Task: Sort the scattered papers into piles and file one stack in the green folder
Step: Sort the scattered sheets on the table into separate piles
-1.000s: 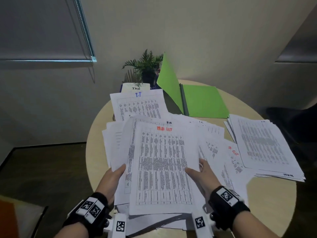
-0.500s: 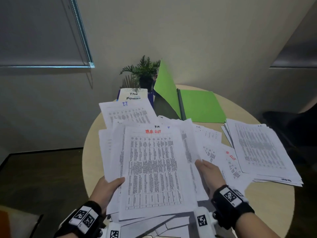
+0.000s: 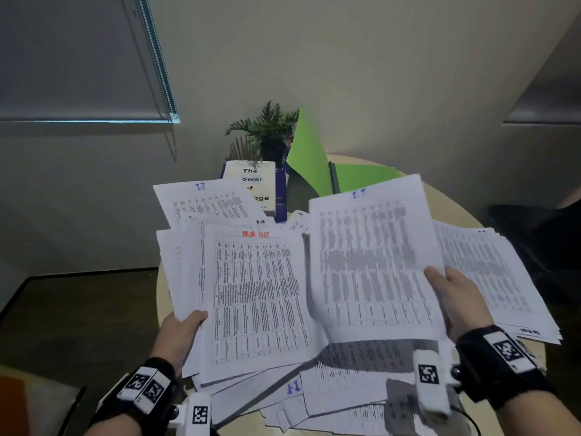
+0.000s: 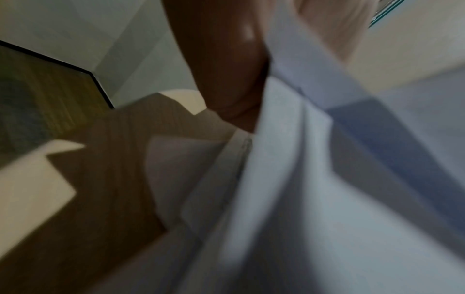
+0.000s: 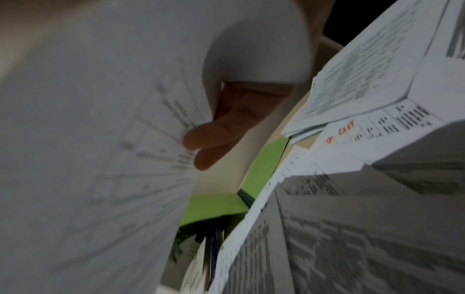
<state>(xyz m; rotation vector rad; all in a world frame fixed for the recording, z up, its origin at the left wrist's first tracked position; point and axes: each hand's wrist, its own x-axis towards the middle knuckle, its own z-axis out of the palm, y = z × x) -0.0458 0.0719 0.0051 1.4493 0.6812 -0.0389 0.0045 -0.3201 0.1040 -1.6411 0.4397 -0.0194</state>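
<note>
My left hand [image 3: 185,326] grips the left edge of a fanned stack of printed sheets [image 3: 251,287]; its top sheet has a red heading. Blurred paper [image 4: 314,189] fills the left wrist view. My right hand [image 3: 452,292] pinches the right edge of a single sheet with a blue "I.T" heading [image 3: 371,262] and holds it up beside the stack. The right wrist view shows its fingers [image 5: 214,137] under that sheet [image 5: 88,139]. The green folder [image 3: 364,177] lies open at the back of the table, its cover [image 3: 309,158] raised. Its green also shows past the papers [image 5: 266,159].
A sorted pile [image 3: 496,278] lies at the right of the round table [image 3: 452,202]. Loose sheets [image 3: 314,401] lie under my hands, and another I.T sheet [image 3: 207,202] sits at the back left. A book [image 3: 261,184] and a potted plant [image 3: 270,130] stand behind them.
My right hand has drawn one I.T sheet out of the stack and carried it up and to the right. My left hand keeps hold of the stack.
</note>
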